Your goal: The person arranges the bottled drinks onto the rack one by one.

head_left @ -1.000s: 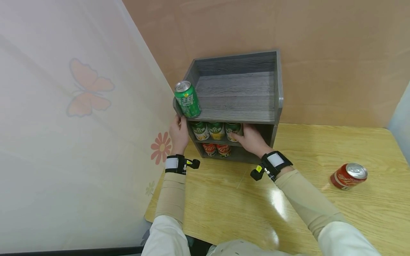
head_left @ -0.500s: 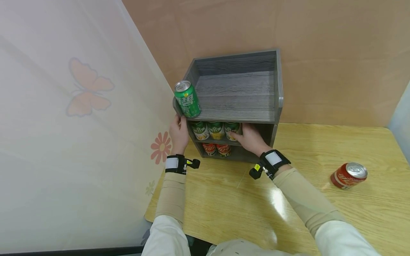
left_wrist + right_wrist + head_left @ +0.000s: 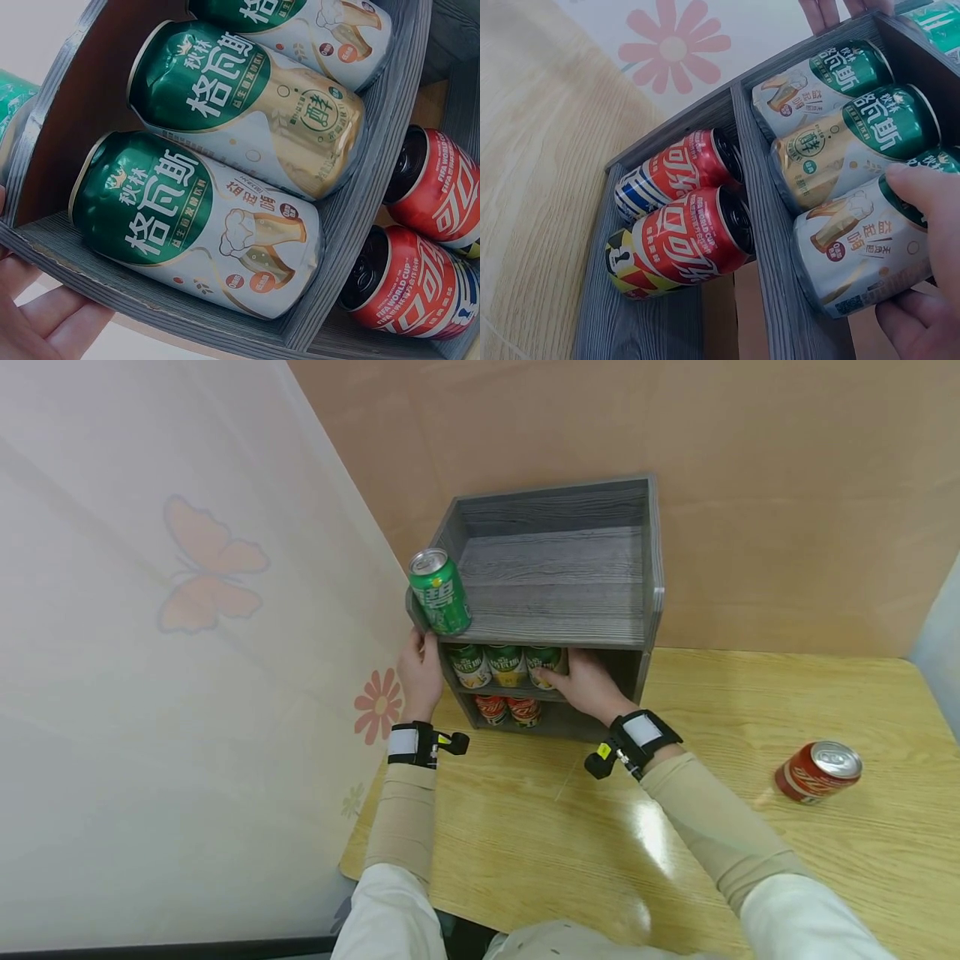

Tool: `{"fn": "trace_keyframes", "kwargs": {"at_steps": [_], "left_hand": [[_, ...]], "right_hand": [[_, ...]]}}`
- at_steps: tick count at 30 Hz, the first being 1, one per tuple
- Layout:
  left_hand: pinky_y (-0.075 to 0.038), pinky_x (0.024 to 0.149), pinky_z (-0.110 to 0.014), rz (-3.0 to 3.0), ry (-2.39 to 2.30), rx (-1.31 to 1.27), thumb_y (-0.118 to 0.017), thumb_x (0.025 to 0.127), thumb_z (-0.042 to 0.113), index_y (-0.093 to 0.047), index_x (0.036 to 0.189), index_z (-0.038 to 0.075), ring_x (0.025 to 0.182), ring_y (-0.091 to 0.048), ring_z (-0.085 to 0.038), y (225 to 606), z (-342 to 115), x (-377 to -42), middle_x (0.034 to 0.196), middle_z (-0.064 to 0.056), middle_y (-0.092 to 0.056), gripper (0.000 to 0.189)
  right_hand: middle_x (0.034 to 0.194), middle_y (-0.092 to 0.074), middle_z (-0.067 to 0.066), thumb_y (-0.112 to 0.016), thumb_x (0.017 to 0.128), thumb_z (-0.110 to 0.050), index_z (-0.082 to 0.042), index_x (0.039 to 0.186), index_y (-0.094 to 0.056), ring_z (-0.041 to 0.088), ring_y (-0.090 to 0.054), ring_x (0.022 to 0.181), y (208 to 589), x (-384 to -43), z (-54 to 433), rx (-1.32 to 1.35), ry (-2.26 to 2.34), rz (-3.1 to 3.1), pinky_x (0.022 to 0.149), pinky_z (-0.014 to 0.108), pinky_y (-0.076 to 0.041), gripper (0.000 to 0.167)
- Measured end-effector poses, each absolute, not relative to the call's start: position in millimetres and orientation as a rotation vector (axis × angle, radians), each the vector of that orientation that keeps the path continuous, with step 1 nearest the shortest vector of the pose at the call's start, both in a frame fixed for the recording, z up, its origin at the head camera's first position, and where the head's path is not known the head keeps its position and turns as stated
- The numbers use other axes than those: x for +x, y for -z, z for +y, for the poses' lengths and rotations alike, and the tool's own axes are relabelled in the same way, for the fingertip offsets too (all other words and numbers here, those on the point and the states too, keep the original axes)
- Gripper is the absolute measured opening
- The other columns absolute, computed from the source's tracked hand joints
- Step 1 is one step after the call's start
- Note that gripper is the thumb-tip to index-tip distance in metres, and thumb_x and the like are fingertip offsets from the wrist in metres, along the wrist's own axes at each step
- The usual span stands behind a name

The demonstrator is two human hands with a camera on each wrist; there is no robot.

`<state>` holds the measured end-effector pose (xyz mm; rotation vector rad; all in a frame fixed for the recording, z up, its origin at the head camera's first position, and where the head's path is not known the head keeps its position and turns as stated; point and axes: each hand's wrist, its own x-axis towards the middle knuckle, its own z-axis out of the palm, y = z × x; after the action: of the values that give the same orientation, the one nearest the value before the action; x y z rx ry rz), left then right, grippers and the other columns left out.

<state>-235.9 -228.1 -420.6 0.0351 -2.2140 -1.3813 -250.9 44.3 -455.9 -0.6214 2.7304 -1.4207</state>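
A grey wooden shelf unit (image 3: 555, 585) stands against the back wall. My right hand (image 3: 588, 687) reaches into its middle level and grips the rightmost green-and-white drink can (image 3: 862, 240), thumb in front and fingers round the side. Left of it stand a gold-and-green can (image 3: 247, 105) and another green-and-white can (image 3: 199, 225), all upright in a row. My left hand (image 3: 420, 675) holds the unit's left side panel near the front corner, fingers partly hidden. Just above it, a green soda can (image 3: 440, 593) stands on the top level at the left.
Two red cola cans (image 3: 686, 232) stand on the bottom level, toward the left. Another red cola can (image 3: 817, 772) stands apart on the wooden table (image 3: 525, 827) at the right. A white patterned wall panel (image 3: 225, 735) rises close on the left.
My right hand has shifted very slightly left with the can it grips, closing it up against the row. The left hand stays where it was.
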Motion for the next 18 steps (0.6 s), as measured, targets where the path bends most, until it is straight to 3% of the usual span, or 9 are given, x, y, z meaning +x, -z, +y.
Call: {"fn": "trace_keyframes", "kwargs": {"at_steps": [11,18], "left_hand": [[-0.050,0.101,-0.043,-2.204,1.359,0.019,-0.043,0.110,0.023,-0.065,0.125,0.000,0.124,-0.059,-0.025,423,-229,-238,0.131,-0.015,-0.064,0.035],[-0.048,0.102,-0.043,-2.215,1.372,0.027,-0.043,0.110,0.023,-0.065,0.126,0.000,0.125,-0.058,-0.025,421,-229,-236,0.131,-0.015,-0.064,0.035]], "right_hand": [[0.161,-0.027,0.013,-0.077,0.092,-0.041,-0.018,0.163,-0.014,0.033,-0.033,0.144,454,-247,49,-0.668,1.522,2.707,0.113,0.051,-0.034,0.098],[0.164,-0.025,0.008,-0.078,0.091,-0.042,-0.026,0.164,-0.014,0.034,-0.031,0.146,446,-237,54,-0.648,1.515,2.730,0.113,0.053,-0.033,0.098]]}}
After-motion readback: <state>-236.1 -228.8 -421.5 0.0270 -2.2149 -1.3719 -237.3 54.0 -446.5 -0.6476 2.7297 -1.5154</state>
